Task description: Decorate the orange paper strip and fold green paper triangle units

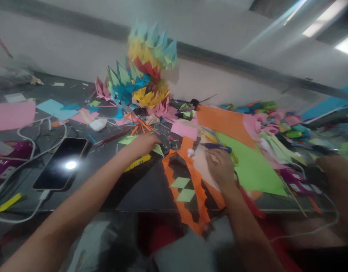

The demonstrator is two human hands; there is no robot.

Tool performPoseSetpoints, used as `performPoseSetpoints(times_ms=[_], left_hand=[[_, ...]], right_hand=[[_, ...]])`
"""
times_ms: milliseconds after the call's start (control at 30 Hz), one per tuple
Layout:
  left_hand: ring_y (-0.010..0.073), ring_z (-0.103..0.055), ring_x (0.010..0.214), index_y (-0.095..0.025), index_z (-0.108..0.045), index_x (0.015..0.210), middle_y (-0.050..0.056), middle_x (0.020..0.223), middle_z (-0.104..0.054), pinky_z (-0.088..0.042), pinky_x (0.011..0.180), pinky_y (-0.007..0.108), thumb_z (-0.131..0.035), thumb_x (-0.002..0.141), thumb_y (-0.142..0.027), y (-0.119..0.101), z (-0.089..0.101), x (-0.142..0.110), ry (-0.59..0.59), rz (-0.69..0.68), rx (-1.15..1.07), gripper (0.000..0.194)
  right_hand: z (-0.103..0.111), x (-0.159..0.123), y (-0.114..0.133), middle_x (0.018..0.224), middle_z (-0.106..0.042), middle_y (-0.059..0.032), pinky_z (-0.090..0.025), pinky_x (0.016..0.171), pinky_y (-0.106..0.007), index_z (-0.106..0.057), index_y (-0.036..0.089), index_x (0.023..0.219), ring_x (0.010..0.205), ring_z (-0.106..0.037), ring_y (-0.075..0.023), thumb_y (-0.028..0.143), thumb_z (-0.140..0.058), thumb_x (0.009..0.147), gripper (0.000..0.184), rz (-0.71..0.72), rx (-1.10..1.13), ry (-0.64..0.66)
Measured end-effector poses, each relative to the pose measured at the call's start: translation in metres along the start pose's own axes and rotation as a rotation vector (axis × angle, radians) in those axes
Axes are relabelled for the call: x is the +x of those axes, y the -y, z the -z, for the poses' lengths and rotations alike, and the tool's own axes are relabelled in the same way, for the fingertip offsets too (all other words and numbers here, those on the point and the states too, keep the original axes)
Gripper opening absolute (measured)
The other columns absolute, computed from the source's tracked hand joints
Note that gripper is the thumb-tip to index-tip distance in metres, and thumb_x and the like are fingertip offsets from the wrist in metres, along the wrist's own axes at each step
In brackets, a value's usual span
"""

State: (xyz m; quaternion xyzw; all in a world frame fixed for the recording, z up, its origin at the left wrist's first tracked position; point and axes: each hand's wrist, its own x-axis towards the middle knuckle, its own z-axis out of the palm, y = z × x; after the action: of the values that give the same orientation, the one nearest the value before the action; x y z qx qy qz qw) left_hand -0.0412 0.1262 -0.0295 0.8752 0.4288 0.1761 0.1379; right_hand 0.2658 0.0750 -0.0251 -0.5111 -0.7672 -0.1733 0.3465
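My left hand [145, 144] reaches down over light green paper pieces [127, 139] on the dark table. Its fingers are bent down and blurred, so their grip does not show. My right hand [222, 163] has curled fingers beside a dark blue tool [216, 146] and a small white object [190, 152]; what it holds is unclear. Between the hands, a long orange paper strip with jagged edges [203, 206] forms a loop that hangs past the table's front edge. Inside the loop show two light green paper diamonds [186, 195].
A tall model of folded coloured paper [148, 64] stands at the back. On the left lie a phone [60, 162] with a white cable and pink sheets [13, 115]. Orange [221, 121] and green sheets [247, 166] spread rightward. Another person's hand [334, 172] is at far right.
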Motion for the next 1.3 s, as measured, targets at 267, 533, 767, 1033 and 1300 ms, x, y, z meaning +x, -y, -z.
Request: performPoseSetpoints(times_ms=[267,533,767,1033,1300], left_hand=[[0.0158,-0.061,0.067,-0.015,-0.061,0.091,0.003,0.076,-0.066,-0.043,0.058,0.023,-0.065,0.075,-0.026,-0.012,0.022,-0.007,-0.093,0.174,-0.168,0.020],[0.0149,-0.064,0.074,-0.017,-0.070,0.090,0.002,0.085,-0.071,-0.048,0.068,0.024,-0.055,0.079,-0.025,-0.044,0.044,-0.030,0.012,0.130,-0.593,0.020],[0.0166,-0.063,0.085,-0.020,-0.070,0.100,0.001,0.095,-0.071,-0.047,0.075,0.023,-0.061,0.074,-0.027,-0.044,0.046,-0.037,0.199,0.123,-0.562,0.028],[0.0142,-0.062,0.072,-0.023,-0.073,0.087,-0.003,0.077,-0.071,-0.045,0.064,0.020,-0.057,0.074,-0.025,-0.033,0.067,-0.046,0.386,0.149,-0.469,0.021],[0.0108,-0.058,0.064,-0.019,-0.053,0.083,-0.002,0.070,-0.060,-0.045,0.057,0.020,-0.060,0.072,-0.023,-0.030,0.071,-0.045,0.085,0.163,-0.713,0.013]], right_hand=[[0.007,0.009,0.023,0.080,-0.067,-0.0055,-0.048,0.071,-0.031,-0.065,0.019,0.082,0.077,-0.061,-0.0186,0.027,-0.053,0.086,0.015,-0.010,0.199,0.071],[0.012,0.009,0.054,0.080,-0.070,-0.0044,-0.047,0.058,-0.026,-0.068,0.020,0.081,0.071,-0.063,-0.0165,0.035,-0.055,0.084,0.019,-0.249,0.551,0.361],[0.001,0.004,0.058,0.080,-0.069,-0.0045,-0.047,0.060,-0.026,-0.068,0.020,0.083,0.070,-0.062,-0.0170,0.036,-0.058,0.082,0.020,-0.326,0.705,0.450],[0.003,0.000,0.050,0.084,-0.069,-0.0048,-0.048,0.065,-0.027,-0.070,0.020,0.086,0.075,-0.061,-0.0170,0.032,-0.058,0.082,0.017,-0.264,0.652,0.459],[0.032,0.001,0.063,0.067,-0.062,0.0003,-0.042,0.050,-0.021,-0.067,0.022,0.108,0.053,-0.047,-0.0097,0.018,-0.065,0.068,0.040,-0.285,0.895,0.749]])
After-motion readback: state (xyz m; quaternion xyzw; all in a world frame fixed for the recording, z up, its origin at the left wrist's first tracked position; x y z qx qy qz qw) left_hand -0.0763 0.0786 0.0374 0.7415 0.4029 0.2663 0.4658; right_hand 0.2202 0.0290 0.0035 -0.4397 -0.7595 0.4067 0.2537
